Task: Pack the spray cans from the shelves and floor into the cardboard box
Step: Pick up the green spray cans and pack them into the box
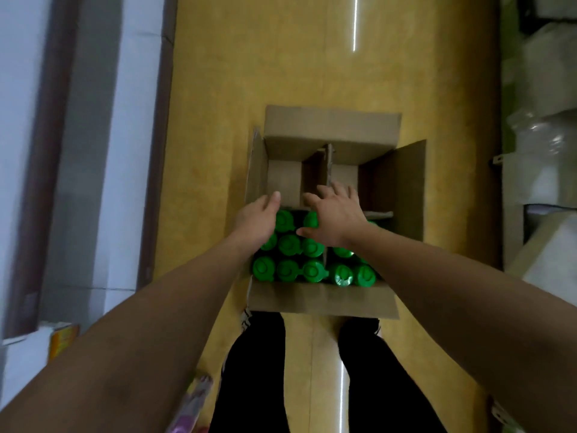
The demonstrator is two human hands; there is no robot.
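A: Where do things stand?
B: On the floor [281, 73] at your feet sits your box [321, 300], flaps out. Cans [288, 270] (green caps up) fill its near compartments.
A: My hands?
B: Your right hand [335, 214] hovers over the cans, fingers spread, holding nothing. Your left hand [259, 218] is at the box's left edge, its fingers hidden, so I cannot tell.

Dim, soft, edge-blurred, glare-streaked floor [355, 26]
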